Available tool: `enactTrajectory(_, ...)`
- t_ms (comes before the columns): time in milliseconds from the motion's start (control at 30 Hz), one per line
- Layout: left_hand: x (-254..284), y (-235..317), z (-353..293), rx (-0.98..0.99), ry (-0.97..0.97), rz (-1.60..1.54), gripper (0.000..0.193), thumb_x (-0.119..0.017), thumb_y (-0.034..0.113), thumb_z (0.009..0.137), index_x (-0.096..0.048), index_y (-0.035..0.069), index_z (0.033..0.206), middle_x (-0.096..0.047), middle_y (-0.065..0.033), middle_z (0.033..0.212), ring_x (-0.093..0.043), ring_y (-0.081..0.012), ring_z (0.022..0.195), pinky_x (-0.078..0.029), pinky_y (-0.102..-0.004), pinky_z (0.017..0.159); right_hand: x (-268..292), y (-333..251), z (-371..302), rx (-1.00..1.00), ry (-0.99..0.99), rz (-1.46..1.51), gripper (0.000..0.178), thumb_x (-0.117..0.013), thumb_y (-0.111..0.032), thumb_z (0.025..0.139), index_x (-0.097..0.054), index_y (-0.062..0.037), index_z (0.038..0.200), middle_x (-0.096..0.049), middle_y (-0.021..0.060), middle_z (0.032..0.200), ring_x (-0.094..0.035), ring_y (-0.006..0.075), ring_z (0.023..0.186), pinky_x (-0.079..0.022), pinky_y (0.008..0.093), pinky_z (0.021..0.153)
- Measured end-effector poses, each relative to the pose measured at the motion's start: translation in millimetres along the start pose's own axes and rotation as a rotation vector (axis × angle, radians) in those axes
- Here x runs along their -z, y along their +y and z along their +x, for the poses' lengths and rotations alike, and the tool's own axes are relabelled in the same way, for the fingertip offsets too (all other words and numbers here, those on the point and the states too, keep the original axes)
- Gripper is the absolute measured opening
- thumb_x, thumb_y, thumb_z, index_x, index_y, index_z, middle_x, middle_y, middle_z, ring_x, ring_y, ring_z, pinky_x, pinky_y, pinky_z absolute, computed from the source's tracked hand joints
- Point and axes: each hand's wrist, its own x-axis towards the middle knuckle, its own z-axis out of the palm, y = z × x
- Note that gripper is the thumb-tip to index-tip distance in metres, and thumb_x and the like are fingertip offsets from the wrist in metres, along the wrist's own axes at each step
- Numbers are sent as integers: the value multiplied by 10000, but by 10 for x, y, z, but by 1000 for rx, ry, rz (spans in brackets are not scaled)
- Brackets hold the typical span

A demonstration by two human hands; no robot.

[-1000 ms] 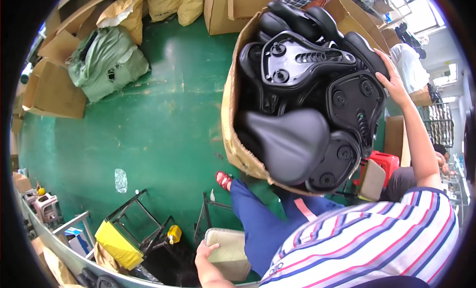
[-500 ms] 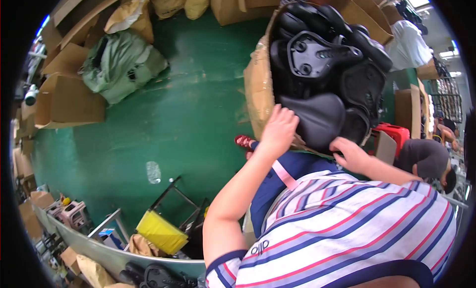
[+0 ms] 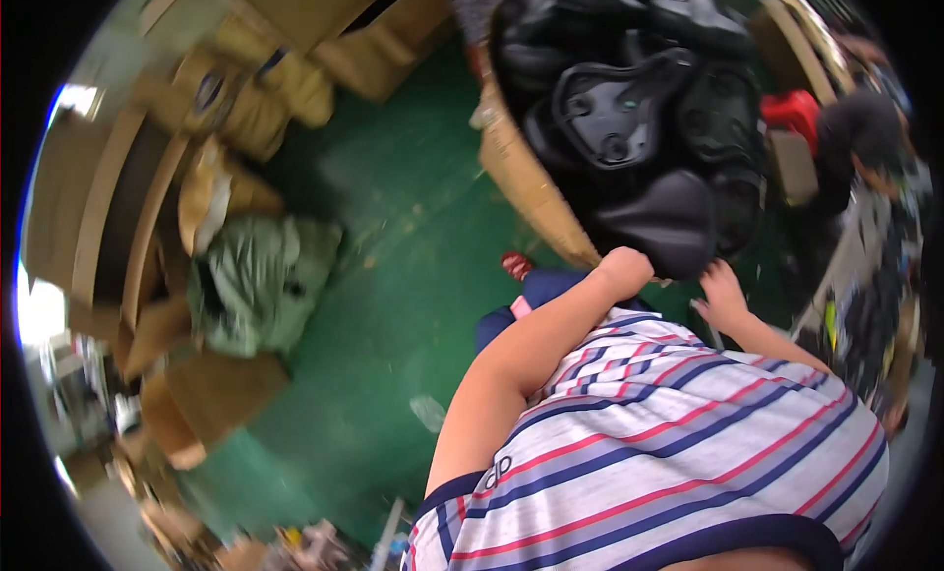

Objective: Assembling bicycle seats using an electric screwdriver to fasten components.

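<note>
A large cardboard box [image 3: 531, 182] stands in front of me, heaped with black bicycle saddles. One saddle [image 3: 669, 222] lies smooth side up at the near end. Behind it another saddle [image 3: 612, 114] shows its grey underside. My left hand [image 3: 626, 273] is closed at the box's near left corner, its fingers curled over the rim. At the near right edge, beside the smooth saddle, my right hand [image 3: 724, 294] has its fingers hooked on the box rim, the thumb held apart. The rim under both hands is mostly hidden.
A green sack [image 3: 265, 286] and an open carton [image 3: 211, 399] lie on the green floor to the left. Yellowish sacks [image 3: 236, 99] sit at the far left. On the right are a red object [image 3: 792, 114] and a person in dark clothing [image 3: 860, 128].
My view has turned, so the floor and sacks appear shifted and rotated. Both hands are closer together at the box's near end, and the left has closed more tightly.
</note>
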Motion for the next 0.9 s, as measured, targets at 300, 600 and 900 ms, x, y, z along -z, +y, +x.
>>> enactTrajectory(300,194,34,47,-255,-188,139,133,-546,74,730,-668,39,767,-645,-149,853,-641,-295,798,-516,-388,713,-411,-184,113,-374,321,34,188,-612,-66,626,-591,-30,808,-580,140,846,-561,320,839,-447,403,773)
enactTrajectory(600,465,-545,-487,-452,-342,406,159,-530,149,758,-641,34,765,-613,-166,792,-612,-333,744,-493,-424,702,-411,-1018,304,-417,181,32,101,-567,-60,631,-630,-32,706,-612,150,825,-610,302,831,-503,414,691)
enactTrajectory(900,999,-1220,-1646,-451,-504,377,181,-549,215,799,-617,49,775,-557,-156,805,-565,-335,772,-459,-433,684,-620,-2682,762,-369,275,240,137,-556,-144,682,-662,-58,672,-642,143,712,-642,291,715,-515,393,618)
